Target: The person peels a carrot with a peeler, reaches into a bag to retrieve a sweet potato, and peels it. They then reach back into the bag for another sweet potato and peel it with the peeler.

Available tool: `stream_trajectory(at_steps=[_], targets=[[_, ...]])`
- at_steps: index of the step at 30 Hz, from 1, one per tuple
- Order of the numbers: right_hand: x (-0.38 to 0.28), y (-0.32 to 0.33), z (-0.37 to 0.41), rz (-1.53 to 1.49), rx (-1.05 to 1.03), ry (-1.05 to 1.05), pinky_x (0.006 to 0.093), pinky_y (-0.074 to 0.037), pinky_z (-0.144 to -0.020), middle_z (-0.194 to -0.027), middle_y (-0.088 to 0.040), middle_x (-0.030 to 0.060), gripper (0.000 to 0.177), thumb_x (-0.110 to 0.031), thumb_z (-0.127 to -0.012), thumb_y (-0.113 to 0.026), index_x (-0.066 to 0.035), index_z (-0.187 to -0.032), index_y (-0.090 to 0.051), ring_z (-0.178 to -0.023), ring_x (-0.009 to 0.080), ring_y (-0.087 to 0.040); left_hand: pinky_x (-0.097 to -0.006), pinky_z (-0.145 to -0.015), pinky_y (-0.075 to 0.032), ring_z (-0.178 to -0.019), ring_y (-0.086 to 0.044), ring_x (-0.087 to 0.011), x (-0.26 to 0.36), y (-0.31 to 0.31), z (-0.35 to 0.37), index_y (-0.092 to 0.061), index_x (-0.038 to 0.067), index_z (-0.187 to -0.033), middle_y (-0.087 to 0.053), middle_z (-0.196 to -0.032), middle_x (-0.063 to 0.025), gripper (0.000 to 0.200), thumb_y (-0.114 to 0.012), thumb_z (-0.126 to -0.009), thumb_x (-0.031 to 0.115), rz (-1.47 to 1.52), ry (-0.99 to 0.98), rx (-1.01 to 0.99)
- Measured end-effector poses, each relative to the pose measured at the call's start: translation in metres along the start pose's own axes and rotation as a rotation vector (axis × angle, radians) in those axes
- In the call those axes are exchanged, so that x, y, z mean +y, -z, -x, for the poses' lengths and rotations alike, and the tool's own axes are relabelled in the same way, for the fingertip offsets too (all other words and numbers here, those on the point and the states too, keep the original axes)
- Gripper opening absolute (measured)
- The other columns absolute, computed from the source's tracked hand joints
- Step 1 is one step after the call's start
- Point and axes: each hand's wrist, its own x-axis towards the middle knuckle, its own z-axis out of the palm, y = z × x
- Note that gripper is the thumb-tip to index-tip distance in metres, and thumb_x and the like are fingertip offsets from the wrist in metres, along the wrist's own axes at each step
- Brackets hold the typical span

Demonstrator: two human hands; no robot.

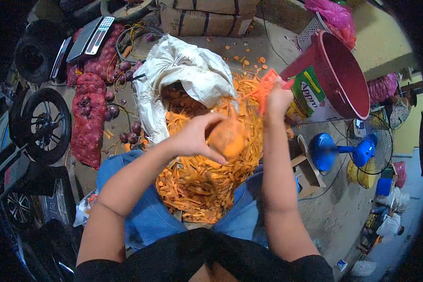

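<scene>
My left hand (pixel 195 136) curls its thumb and fingers around a thick carrot (pixel 229 137), seen nearly end-on above the peelings. Raised further right, my right hand (pixel 278 99) grips an orange plastic peeler (pixel 266 88), whose outline is smeared by motion. The peeler is apart from the carrot. Beneath both hands, a deep heap of orange peelings (pixel 197 188) lies between my knees. A white woven sack (pixel 188 63) gapes open just beyond the left hand, with its inside dark and partly hidden.
A dark red bucket (pixel 336 75) with an "Appro" label leans at the right. Red net bags of onions (pixel 87 117) lie at the left, with a scale (pixel 91 40) above them. Behind are strapped bales (pixel 207 19). A blue fan (pixel 324 150) and a seated person (pixel 389 225) are at right.
</scene>
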Motion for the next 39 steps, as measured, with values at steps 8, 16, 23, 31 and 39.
stream_trajectory(at_steps=[8,16,23,31,39], targets=[[-0.048,-0.013,0.061,-0.266,-0.253,-0.06,0.0213,-0.036,-0.05,-0.066,-0.05,0.0001,0.026,-0.025,-0.08,-0.049,0.0,-0.076,-0.051,-0.056,0.0071,-0.045,-0.0272,-0.083,-0.036,-0.093,-0.047,-0.0149,-0.025,0.01,-0.006,-0.041,-0.002,-0.106,-0.05,-0.099,-0.0094,0.075,-0.079,-0.045,0.018,0.079,0.089,0.182],[-0.014,-0.008,0.017,0.18,-0.042,-0.03,0.0264,-0.032,-0.044,-0.051,-0.042,-0.0011,0.028,-0.022,-0.08,-0.05,-0.001,-0.062,-0.045,-0.046,0.009,-0.036,-0.0291,-0.078,-0.039,-0.087,-0.051,-0.0196,-0.006,0.003,-0.002,-0.046,0.0,-0.099,-0.053,-0.093,-0.0109,0.073,-0.078,-0.042,0.033,-0.257,-0.02,0.091],[-0.036,-0.011,0.052,-0.003,-0.186,0.116,0.0288,-0.032,-0.044,-0.05,-0.043,0.0014,0.026,-0.021,-0.079,-0.049,0.001,-0.065,-0.047,-0.044,0.0113,-0.035,-0.0303,-0.074,-0.041,-0.083,-0.054,-0.0256,-0.011,0.007,-0.006,-0.047,-0.004,-0.097,-0.055,-0.088,-0.017,0.073,-0.077,-0.043,0.035,-0.359,0.081,0.189],[0.0,-0.017,0.026,0.169,-0.16,0.249,0.028,-0.033,-0.045,-0.052,-0.046,0.0046,0.024,-0.019,-0.08,-0.047,0.002,-0.07,-0.05,-0.048,0.0096,-0.039,-0.033,-0.072,-0.042,-0.08,-0.054,-0.0302,-0.002,0.005,-0.002,-0.049,-0.004,-0.094,-0.054,-0.085,-0.0183,0.07,-0.075,-0.043,0.036,-0.439,0.023,0.107],[-0.037,-0.016,0.06,-0.037,-0.217,0.086,0.0273,-0.037,-0.049,-0.058,-0.051,0.0045,0.021,-0.016,-0.08,-0.047,0.002,-0.073,-0.051,-0.051,0.0101,-0.045,-0.0329,-0.074,-0.041,-0.081,-0.053,-0.0306,-0.007,0.007,-0.003,-0.049,-0.005,-0.094,-0.054,-0.086,-0.0195,0.071,-0.075,-0.043,0.037,-0.399,0.061,0.179]])
